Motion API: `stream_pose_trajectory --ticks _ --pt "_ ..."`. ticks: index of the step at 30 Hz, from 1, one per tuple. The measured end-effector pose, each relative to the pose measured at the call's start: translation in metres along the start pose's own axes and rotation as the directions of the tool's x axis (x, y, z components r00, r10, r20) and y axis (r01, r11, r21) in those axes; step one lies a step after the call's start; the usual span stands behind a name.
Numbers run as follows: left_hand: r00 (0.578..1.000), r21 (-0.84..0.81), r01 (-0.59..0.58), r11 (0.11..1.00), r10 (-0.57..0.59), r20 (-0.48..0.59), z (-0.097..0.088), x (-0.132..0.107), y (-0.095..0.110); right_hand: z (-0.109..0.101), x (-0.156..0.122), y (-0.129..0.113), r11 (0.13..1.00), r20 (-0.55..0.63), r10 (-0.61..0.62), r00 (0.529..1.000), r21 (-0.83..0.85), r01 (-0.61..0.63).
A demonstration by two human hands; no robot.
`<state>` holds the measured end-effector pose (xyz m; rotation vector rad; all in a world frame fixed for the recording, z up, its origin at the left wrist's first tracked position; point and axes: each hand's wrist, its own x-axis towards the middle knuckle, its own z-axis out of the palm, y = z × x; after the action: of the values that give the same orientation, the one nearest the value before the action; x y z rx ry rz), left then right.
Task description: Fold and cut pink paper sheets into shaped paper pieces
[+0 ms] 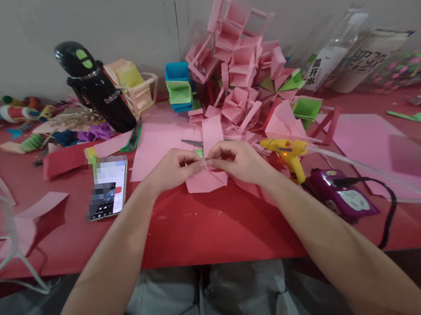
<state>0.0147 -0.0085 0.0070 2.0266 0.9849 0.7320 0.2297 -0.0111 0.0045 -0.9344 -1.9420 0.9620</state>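
Note:
Both hands meet over the middle of the red table [203, 233]. My left hand [172, 169] and my right hand [239, 160] each pinch the top of a folded pink paper piece [207, 180], fingertips nearly touching. A pink strip [211, 133] of the paper stands up behind the fingers. Small scissors [193, 143] lie just beyond the hands on a pink sheet [156, 145].
A heap of folded pink paper boxes [241, 69] rises behind. A yellow glue gun [288, 152] and purple device [340, 196] with black cable sit right. A phone [109, 188] lies left, a black bottle [93, 84] behind it. Blue-green boxes [179, 88] stand by the wall.

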Motion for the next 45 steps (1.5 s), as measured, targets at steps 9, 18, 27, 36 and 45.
stream_pose_trajectory --ticks 9,18,27,36,45 --pt "0.998 -0.086 0.062 0.994 -0.059 0.034 -0.002 -0.001 0.007 0.001 0.000 0.004 1.000 0.021 -0.021 1.000 0.021 0.021" --pt "0.984 -0.036 0.101 0.994 -0.106 -0.145 0.000 0.002 0.003 0.001 0.001 0.002 0.993 -0.082 -0.015 0.997 0.114 0.024" --pt "0.961 -0.125 0.128 0.984 -0.154 -0.230 0.007 0.004 0.004 0.004 0.001 0.004 0.991 -0.071 -0.135 0.988 -0.024 0.134" --pt "0.949 -0.199 0.112 0.974 -0.164 -0.268 0.010 0.007 0.002 0.008 0.004 0.012 0.996 -0.183 -0.074 0.980 0.040 0.083" --pt "0.948 -0.291 0.094 0.952 -0.175 -0.267 0.012 0.006 0.003 0.011 0.005 0.013 0.975 -0.203 0.035 0.978 0.222 0.011"
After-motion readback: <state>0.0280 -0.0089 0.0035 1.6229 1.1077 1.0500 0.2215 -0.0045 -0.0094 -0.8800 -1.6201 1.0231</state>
